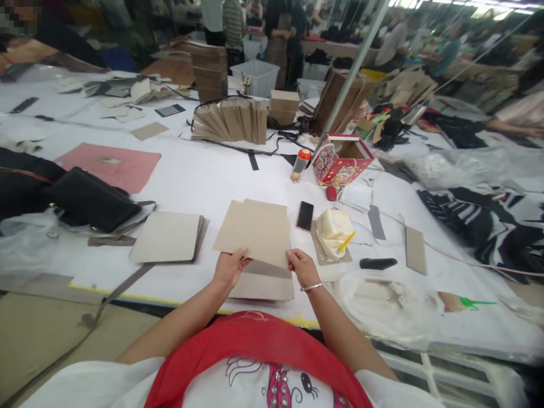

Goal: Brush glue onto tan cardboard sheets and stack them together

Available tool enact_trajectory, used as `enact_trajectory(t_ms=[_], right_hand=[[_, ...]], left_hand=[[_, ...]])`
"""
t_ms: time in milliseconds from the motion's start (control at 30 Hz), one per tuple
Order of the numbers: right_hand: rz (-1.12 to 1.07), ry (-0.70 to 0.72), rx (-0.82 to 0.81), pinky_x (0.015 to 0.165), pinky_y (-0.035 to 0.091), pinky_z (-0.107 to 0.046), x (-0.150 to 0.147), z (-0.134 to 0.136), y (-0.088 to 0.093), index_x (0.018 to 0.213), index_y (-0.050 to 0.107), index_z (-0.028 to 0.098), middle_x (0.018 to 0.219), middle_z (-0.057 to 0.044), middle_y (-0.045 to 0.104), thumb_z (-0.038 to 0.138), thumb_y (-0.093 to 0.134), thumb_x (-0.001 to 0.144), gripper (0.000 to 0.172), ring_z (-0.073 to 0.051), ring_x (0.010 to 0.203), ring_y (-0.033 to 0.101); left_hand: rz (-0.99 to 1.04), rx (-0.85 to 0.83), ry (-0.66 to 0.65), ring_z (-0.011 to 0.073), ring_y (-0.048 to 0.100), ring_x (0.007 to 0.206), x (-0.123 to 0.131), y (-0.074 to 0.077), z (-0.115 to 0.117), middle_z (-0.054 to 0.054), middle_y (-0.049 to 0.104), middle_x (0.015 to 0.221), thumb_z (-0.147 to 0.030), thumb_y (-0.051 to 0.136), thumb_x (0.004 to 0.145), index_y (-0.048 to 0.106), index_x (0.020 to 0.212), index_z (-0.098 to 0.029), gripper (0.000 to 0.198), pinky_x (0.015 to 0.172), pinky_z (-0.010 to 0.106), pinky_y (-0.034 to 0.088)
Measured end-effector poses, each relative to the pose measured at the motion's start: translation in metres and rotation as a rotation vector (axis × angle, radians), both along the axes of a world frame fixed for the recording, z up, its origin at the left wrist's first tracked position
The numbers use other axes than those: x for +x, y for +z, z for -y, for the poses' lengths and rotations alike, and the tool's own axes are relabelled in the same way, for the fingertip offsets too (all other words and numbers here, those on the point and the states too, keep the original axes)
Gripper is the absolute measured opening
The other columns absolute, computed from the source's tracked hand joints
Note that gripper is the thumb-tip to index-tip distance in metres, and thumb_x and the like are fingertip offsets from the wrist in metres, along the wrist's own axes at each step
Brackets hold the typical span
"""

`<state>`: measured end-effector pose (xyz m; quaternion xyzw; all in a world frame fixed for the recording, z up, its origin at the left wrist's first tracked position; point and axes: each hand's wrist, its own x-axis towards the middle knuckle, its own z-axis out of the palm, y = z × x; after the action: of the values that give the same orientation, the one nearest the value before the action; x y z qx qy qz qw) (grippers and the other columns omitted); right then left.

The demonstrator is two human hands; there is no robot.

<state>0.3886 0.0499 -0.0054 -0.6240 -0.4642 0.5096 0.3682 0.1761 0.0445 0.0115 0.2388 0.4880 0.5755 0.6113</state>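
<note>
Both my hands hold a beige cardboard sheet (257, 229) by its near edge, tilted above the table. My left hand (229, 266) pinches it at the near left, thumb on top. At the near right corner my right hand (302, 267), with a bracelet at the wrist, has its fingers closed on the same sheet. Beneath it lies a stack of similar sheets (266, 289), partly hidden. Another stack of pale sheets (165, 237) rests to the left. Right of the held sheet are a phone (305, 216) and a cream-coloured tub (334, 229) with a yellow stick, standing on a board.
A red patterned box (342, 161) and a red-capped bottle (301, 165) stand ahead. Behind them is a long row of brown pieces (229, 120). A black bag (91, 201) and a pink sheet (114, 164) lie left. A white plastic bag (382, 306) sits at near right.
</note>
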Motion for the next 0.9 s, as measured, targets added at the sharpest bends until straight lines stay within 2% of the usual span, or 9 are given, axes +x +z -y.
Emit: enact_trajectory(t_ms=[67,133,233,300,400,567,767,900], right_hand=[[0.022,0.092,-0.011,0.048,0.037,-0.021,0.010,0.010,-0.005,0.067,0.051,0.018,0.050,0.004,0.046,0.056,0.051,0.072,0.038,-0.009,0.047,0.042],[0.069,0.164,-0.023,0.049,0.036,-0.021,0.020,0.019,-0.013,0.065,0.050,0.018,0.050,0.004,0.046,0.056,0.051,0.073,0.038,-0.009,0.048,0.042],[0.157,0.215,-0.043,0.049,0.035,-0.023,0.031,0.028,-0.028,0.062,0.049,0.019,0.048,0.004,0.045,0.058,0.048,0.073,0.041,-0.010,0.046,0.042],[0.209,0.224,-0.045,0.049,0.035,-0.023,0.033,0.031,-0.037,0.061,0.048,0.020,0.047,0.004,0.045,0.060,0.046,0.073,0.042,-0.011,0.046,0.042],[0.288,0.230,-0.023,0.049,0.036,-0.024,0.032,0.031,-0.042,0.062,0.050,0.020,0.048,0.003,0.048,0.060,0.044,0.075,0.042,-0.012,0.047,0.046],[0.362,0.252,-0.002,0.050,0.037,-0.025,0.029,0.032,-0.043,0.062,0.052,0.021,0.054,0.001,0.053,0.056,0.043,0.076,0.039,-0.013,0.050,0.050],[0.431,0.270,-0.004,0.053,0.037,-0.025,0.031,0.033,-0.051,0.064,0.054,0.020,0.056,0.002,0.054,0.053,0.042,0.079,0.038,-0.013,0.051,0.050],[0.465,0.278,-0.034,0.053,0.037,-0.025,0.030,0.031,-0.052,0.065,0.055,0.020,0.056,0.001,0.055,0.053,0.041,0.079,0.039,-0.013,0.051,0.049]], left_hand=[[-0.079,-0.045,0.034,0.0168,0.060,0.086,-0.017,-0.010,0.016,0.004,0.063,0.099,-0.043,0.062,0.068,0.054,0.098,-0.020,0.038,0.065,0.027,0.050],[-0.240,-0.113,0.047,0.0154,0.059,0.079,-0.033,-0.022,0.031,0.004,0.063,0.090,-0.048,0.055,0.072,0.055,0.092,-0.018,0.036,0.060,0.025,0.048],[-0.572,-0.179,-0.029,0.0139,0.055,0.069,-0.052,-0.040,0.047,0.002,0.062,0.072,-0.049,0.051,0.073,0.058,0.076,-0.015,0.035,0.057,0.023,0.045],[-0.747,-0.169,-0.110,0.0135,0.054,0.065,-0.059,-0.047,0.050,0.000,0.059,0.064,-0.048,0.049,0.074,0.059,0.069,-0.015,0.034,0.057,0.022,0.043],[-0.898,-0.144,-0.176,0.0139,0.053,0.062,-0.063,-0.052,0.045,-0.001,0.058,0.059,-0.046,0.048,0.073,0.060,0.065,-0.016,0.033,0.058,0.023,0.041],[-0.998,-0.150,-0.226,0.0136,0.052,0.058,-0.067,-0.054,0.031,-0.001,0.058,0.056,-0.044,0.048,0.071,0.059,0.058,-0.016,0.033,0.056,0.023,0.038],[-0.986,-0.175,-0.259,0.0130,0.049,0.055,-0.072,-0.059,0.028,-0.002,0.054,0.051,-0.045,0.050,0.069,0.057,0.055,-0.016,0.033,0.052,0.022,0.035],[-0.958,-0.186,-0.275,0.0121,0.046,0.050,-0.074,-0.057,0.026,-0.003,0.049,0.045,-0.044,0.051,0.067,0.053,0.051,-0.017,0.032,0.049,0.022,0.034]])
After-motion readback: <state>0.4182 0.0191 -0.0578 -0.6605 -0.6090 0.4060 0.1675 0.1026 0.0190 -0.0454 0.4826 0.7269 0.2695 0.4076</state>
